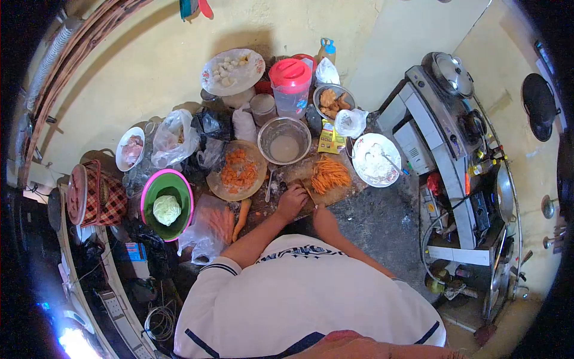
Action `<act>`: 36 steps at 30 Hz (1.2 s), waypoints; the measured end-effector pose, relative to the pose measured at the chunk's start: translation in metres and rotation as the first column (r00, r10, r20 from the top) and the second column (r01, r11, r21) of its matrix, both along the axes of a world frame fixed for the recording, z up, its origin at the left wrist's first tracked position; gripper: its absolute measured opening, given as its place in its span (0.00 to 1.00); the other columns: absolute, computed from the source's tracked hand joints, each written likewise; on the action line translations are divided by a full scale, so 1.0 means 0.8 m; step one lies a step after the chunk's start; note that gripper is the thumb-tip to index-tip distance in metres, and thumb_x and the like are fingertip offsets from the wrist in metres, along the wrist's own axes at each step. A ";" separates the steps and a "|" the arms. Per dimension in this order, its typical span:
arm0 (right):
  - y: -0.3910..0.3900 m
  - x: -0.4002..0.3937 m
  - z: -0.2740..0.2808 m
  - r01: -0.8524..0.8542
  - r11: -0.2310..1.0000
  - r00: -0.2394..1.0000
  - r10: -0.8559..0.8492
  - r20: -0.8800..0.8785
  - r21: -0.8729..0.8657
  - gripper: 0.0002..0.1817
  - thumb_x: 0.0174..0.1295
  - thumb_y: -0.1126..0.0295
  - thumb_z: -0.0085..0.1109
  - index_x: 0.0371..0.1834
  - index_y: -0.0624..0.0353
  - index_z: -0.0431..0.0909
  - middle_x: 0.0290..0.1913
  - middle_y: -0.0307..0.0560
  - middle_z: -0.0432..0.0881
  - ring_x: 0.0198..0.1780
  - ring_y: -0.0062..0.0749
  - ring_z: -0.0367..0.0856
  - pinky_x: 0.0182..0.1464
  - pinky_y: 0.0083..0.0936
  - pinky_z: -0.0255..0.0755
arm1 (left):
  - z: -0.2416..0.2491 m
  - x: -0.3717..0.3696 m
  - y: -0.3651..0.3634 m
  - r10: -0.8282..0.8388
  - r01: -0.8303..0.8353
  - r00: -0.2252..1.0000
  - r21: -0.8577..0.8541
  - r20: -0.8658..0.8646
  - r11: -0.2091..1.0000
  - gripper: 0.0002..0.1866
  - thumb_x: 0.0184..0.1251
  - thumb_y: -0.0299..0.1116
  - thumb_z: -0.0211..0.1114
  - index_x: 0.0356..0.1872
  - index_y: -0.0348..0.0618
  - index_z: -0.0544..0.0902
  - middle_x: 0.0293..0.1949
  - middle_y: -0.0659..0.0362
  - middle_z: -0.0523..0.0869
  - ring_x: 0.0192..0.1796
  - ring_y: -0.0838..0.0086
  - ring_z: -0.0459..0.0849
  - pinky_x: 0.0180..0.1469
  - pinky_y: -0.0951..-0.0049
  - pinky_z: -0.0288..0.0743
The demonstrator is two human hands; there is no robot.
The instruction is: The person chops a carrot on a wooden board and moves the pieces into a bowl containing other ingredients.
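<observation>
My left hand (292, 201) rests on the wooden cutting board (347, 192), its fingers curled together over something too small to make out. Close by, my right hand (324, 218) is closed around the handle of a knife (309, 194), whose blade points away from me beside the left fingertips. A heap of orange carrot strips (330, 175) lies on the board just past the blade. To the left of my left hand are a spoon (269, 184) and a whole carrot (242, 219).
Around the board stand a plate of chopped carrot (246, 185), a steel bowl (284, 140), a plate of white flour-like powder (376, 160) and a green basin (149, 218) with a cabbage (167, 210). A plastic bag of carrots (209, 224) lies left. A stove (439, 110) stands right.
</observation>
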State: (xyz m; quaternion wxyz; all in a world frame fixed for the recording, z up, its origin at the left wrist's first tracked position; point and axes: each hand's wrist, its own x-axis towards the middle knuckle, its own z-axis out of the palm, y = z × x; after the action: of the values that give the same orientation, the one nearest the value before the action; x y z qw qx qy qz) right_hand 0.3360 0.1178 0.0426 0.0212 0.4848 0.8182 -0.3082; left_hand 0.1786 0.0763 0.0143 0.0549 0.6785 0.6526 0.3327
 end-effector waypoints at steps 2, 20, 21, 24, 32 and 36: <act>0.001 0.005 -0.011 -0.025 0.999 0.998 0.027 -0.053 0.031 0.14 0.66 0.62 0.45 0.40 0.65 0.65 0.27 0.69 0.78 0.32 0.64 0.79 0.33 0.53 0.71 | 0.007 -0.002 -0.001 0.007 -0.007 1.000 -0.017 0.006 1.000 0.09 0.50 0.30 0.63 0.33 0.38 0.82 0.39 0.55 0.81 0.48 0.61 0.76 0.53 0.65 0.71; -0.005 0.003 0.008 0.015 1.000 0.998 -0.016 -0.060 -0.016 0.14 0.65 0.62 0.44 0.40 0.65 0.66 0.27 0.68 0.78 0.33 0.63 0.78 0.35 0.53 0.71 | -0.026 -0.008 -0.008 -0.040 0.053 0.990 0.098 -0.133 0.994 0.09 0.48 0.29 0.64 0.32 0.37 0.82 0.38 0.57 0.82 0.47 0.64 0.76 0.48 0.69 0.75; -0.005 0.002 0.011 0.011 1.000 0.998 -0.012 -0.060 -0.013 0.14 0.65 0.62 0.44 0.40 0.65 0.66 0.27 0.68 0.78 0.33 0.63 0.78 0.35 0.53 0.71 | -0.023 -0.006 -0.010 -0.023 0.034 0.993 0.103 -0.113 0.994 0.09 0.48 0.29 0.64 0.31 0.37 0.82 0.38 0.57 0.82 0.47 0.64 0.76 0.48 0.69 0.75; -0.006 0.002 0.011 0.026 1.000 0.999 -0.026 -0.030 -0.011 0.15 0.66 0.62 0.44 0.40 0.65 0.66 0.28 0.68 0.78 0.34 0.64 0.78 0.36 0.54 0.71 | -0.012 -0.005 -0.014 -0.019 0.034 0.990 0.107 -0.140 0.994 0.08 0.48 0.29 0.63 0.30 0.38 0.82 0.39 0.57 0.82 0.48 0.64 0.76 0.49 0.70 0.74; 0.006 -0.010 -0.018 -0.012 1.000 1.000 0.012 -0.007 -0.001 0.16 0.66 0.61 0.42 0.38 0.66 0.67 0.29 0.68 0.79 0.35 0.63 0.79 0.37 0.54 0.71 | -0.016 -0.005 -0.014 -0.040 0.050 0.986 0.058 -0.159 0.997 0.07 0.51 0.30 0.62 0.29 0.39 0.82 0.39 0.58 0.82 0.49 0.64 0.76 0.51 0.71 0.73; 0.002 -0.006 -0.009 -0.022 1.000 0.999 0.022 -0.033 0.008 0.15 0.66 0.61 0.43 0.38 0.66 0.68 0.29 0.68 0.79 0.34 0.63 0.79 0.36 0.54 0.71 | -0.018 -0.007 -0.013 -0.033 0.044 0.989 0.067 -0.144 0.997 0.08 0.51 0.30 0.62 0.31 0.38 0.82 0.40 0.57 0.82 0.49 0.64 0.76 0.49 0.69 0.74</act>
State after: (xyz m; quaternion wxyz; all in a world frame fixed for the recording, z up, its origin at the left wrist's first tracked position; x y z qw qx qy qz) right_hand 0.3316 0.1198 0.0351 0.0091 0.4706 0.8250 -0.3128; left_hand 0.1732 0.0660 -0.0001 -0.0095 0.7146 0.6295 0.3049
